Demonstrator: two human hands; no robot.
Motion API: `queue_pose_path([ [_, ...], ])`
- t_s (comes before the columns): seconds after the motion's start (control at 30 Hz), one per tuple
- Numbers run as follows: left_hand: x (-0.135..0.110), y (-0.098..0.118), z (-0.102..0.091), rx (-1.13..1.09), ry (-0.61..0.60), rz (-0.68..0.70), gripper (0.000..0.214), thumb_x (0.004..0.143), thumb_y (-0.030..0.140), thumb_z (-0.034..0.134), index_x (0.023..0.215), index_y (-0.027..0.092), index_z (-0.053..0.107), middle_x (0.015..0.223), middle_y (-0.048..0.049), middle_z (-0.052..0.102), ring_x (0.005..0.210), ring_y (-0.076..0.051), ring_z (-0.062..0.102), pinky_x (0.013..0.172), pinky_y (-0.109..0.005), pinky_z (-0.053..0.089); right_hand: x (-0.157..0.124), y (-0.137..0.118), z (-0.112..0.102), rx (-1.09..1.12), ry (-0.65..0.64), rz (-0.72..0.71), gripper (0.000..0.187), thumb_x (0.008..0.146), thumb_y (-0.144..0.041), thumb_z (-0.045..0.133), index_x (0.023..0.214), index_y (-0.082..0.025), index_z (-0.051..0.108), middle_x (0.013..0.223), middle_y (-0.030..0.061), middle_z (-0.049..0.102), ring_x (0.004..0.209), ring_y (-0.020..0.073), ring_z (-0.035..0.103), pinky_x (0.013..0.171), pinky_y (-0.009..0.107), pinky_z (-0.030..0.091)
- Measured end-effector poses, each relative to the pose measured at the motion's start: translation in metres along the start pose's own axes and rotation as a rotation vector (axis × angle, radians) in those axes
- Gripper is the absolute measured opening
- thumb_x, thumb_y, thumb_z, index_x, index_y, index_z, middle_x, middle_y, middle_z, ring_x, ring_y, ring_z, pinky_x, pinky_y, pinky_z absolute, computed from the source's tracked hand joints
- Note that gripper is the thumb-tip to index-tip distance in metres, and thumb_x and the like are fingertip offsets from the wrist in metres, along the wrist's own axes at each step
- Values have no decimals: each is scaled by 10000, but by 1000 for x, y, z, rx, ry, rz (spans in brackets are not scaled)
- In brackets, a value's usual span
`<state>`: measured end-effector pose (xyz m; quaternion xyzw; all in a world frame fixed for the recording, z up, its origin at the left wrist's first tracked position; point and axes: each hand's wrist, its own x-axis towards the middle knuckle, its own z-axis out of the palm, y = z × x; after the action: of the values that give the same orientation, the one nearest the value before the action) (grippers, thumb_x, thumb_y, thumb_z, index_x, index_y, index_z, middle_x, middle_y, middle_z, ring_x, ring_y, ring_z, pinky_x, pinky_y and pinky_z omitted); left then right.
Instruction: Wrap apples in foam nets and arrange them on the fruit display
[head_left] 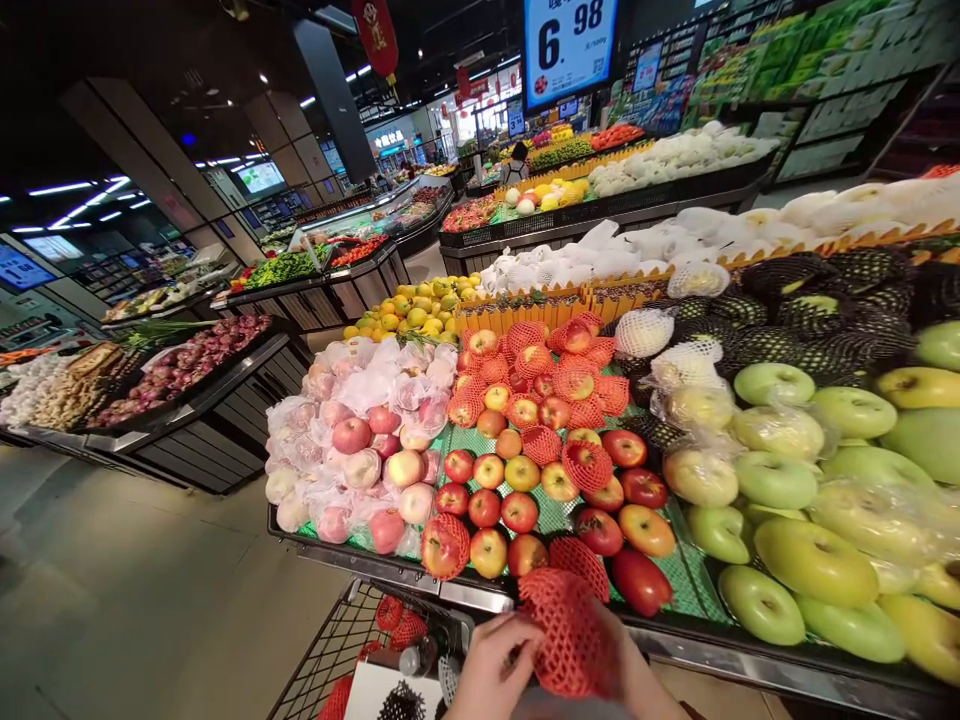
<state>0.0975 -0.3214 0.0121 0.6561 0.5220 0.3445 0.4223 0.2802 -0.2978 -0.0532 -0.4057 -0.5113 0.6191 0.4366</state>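
Supermarket fruit displays stretch back under dim ceiling lights. At the bottom edge of the view, just in front of the nearest stand (390,568), a red foam net (570,635) sits between both hands. The left hand (491,668) has its fingers curled, pinching the net's near side. The right hand (641,680) lies behind and under it, mostly covered, so how far it is closed cannot be told. Nor is it clear whether a fruit is inside. The net looks light, soft and stretchy, and would likely tear under a hard pull, so its open edge seems the safest place to grip. Just beyond lie red apples (517,510), some netted, with green apples (814,560) to the right. A shopping cart (337,640) at lower left holds more red nets.
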Motion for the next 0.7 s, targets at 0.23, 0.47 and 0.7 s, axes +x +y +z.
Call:
queue_pose_path([
  [0.23, -4, -17, 4, -26, 136, 113, 246, 795, 398, 704, 918, 196, 771, 951, -104, 754, 914, -210, 703, 840, -262, 565, 14, -44, 24, -6, -269, 74, 554, 727, -534, 752, 1155, -184, 712, 1032, 141, 729, 1110, 325, 642, 1049, 433, 485],
  [0.47, -3, -32, 3, -234, 279, -97, 382, 708, 522, 762, 870, 177, 796, 956, -126, 771, 844, -252, 724, 785, -329, 599, 3, -22, 4, -15, -58, 71, 529, 803, -630, 657, 1063, -172, 719, 1090, 153, 709, 1014, 278, 672, 934, 427, 538],
  [0.7, 2, -36, -5, -171, 378, -175, 428, 526, 466, 879, 822, 168, 798, 885, -125, 777, 856, -284, 732, 800, -357, 610, 18, -40, -9, -344, -7, -141, 306, 955, -430, 513, 961, -181, 692, 970, 100, 712, 929, 226, 658, 859, 361, 534],
])
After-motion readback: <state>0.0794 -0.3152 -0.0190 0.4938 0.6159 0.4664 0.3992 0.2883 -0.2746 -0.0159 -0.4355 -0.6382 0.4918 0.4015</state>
